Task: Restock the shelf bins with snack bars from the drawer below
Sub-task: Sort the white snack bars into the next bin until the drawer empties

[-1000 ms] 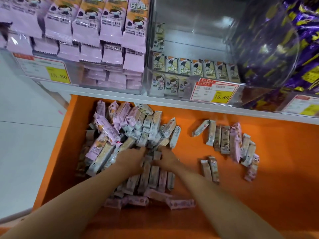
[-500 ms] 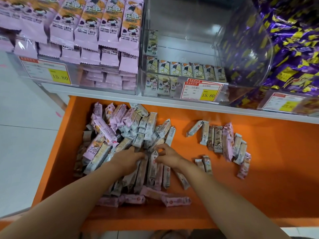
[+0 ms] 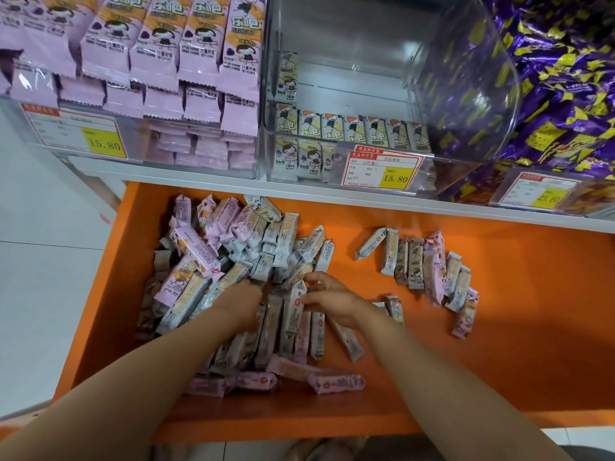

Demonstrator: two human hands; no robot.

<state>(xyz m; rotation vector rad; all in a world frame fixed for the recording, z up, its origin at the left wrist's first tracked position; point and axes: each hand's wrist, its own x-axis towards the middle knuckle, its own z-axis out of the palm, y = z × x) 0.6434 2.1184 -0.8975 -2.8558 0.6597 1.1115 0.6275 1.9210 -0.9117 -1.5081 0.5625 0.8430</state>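
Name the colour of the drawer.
The drawer is bright orange, best seen in the head view.

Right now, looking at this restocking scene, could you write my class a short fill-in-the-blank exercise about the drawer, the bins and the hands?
1. The loose snack bars lie in a drawer coloured ____.
2. The price tag on the nearly empty middle bin reads ____.
3. The left hand and the right hand both reach into the ____ of the two heaps.
Missing words: orange; 15.80; larger.
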